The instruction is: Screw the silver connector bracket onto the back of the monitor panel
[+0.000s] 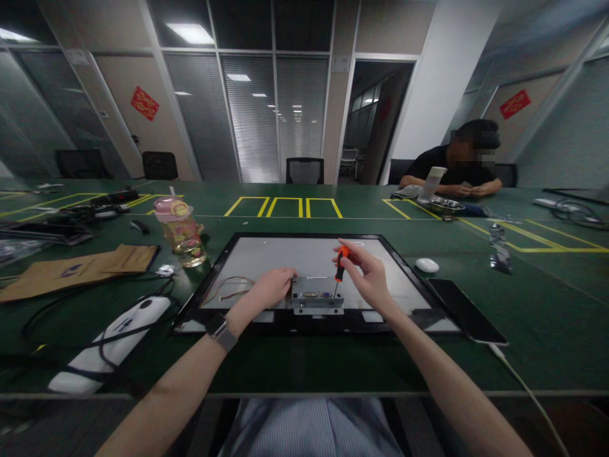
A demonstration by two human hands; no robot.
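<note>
Nearly upright, orange-and-black screwdriver [339,272]

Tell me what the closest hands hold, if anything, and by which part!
The right hand holds a screwdriver by its orange-and-black handle. The left hand is at the left end of the metal box; I can't tell whether it grips it.

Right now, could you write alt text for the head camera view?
A right hand holds an orange-and-black screwdriver, its tip at a grey metal bracket; the left hand touches the bracket's edge. Beneath lies a black-framed pale panel on a green table.
</note>
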